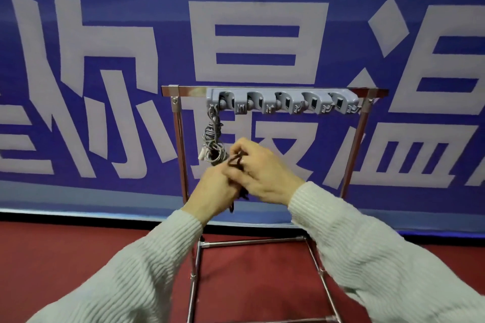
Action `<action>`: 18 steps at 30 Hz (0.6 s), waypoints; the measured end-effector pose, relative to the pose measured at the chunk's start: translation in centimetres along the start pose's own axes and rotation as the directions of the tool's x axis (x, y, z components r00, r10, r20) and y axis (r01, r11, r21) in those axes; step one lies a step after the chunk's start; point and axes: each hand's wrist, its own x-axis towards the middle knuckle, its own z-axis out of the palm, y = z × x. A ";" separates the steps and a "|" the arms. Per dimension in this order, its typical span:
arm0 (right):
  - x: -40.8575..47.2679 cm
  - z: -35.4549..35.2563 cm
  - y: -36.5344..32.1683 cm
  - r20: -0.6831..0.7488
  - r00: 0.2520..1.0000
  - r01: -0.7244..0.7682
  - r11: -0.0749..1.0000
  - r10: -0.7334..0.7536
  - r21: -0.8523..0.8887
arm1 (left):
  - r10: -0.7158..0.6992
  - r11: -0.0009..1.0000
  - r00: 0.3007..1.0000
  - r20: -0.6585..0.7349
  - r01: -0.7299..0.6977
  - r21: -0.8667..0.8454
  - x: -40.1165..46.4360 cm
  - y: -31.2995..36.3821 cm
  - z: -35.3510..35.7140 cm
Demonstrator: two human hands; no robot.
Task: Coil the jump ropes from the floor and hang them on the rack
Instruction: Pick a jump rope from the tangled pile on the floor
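1. Right now you are standing before the rack (273, 90), a chrome frame with a grey hook strip (282, 102) fastened along its top bar.
2. Your left hand (214, 193) is curling its fingers around a dark jump rope (235, 162), gripping the lower part of the bundle in front of the rack's left post.
3. Your right hand (262, 170) is meeting the left one just above it, its fingers pinching the dark rope's upper strands; the two hands are touching each other.
4. You are holding that dark rope in the air, below the hook strip and well apart from any hook; how many loops it makes is hidden by your fingers.
5. A grey jump rope (214, 139) is already hanging coiled from the leftmost hook, its loops dangling just left of your right hand's fingertips, with a white handle end (201, 156) showing at the bottom of the coil.
6. The other hooks along the strip are carrying nothing.
7. Behind the rack a blue banner (105, 34) with large white characters is covering the wall, and the rack's base bars are resting on the red floor (78, 249).
8. Your pale ribbed sleeves (367, 252) are reaching in from the lower corners.
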 end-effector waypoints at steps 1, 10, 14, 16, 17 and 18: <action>-0.1 -0.4 -0.4 0.060 0.996 0.071 0.991 -0.064 -0.113 | 0.103 0.995 0.993 0.063 -0.103 -0.009 -0.9 0.2 0.3; -0.7 -1.0 -2.3 0.344 0.855 -0.515 0.715 0.389 0.472 | 0.064 0.769 0.967 0.246 0.109 -0.630 -5.9 3.6 -0.6; -1.0 -1.0 -2.1 0.391 0.729 -0.641 0.360 0.563 0.678 | -0.078 0.444 0.968 0.237 0.247 -0.862 -6.3 4.6 -0.7; -1.4 -0.2 -2.0 0.472 0.693 -0.638 0.158 0.546 0.754 | -0.126 0.391 0.982 0.144 0.183 -0.902 -6.1 4.8 -1.2; -1.5 0.5 -2.0 0.453 0.693 -0.604 0.109 0.560 0.790 | -0.159 0.407 0.983 0.095 0.153 -0.901 -6.0 5.1 -1.5; -1.6 1.2 -2.0 0.390 0.694 -0.546 0.091 0.605 0.833 | -0.216 0.416 0.974 0.062 0.149 -0.897 -5.7 5.2 -1.8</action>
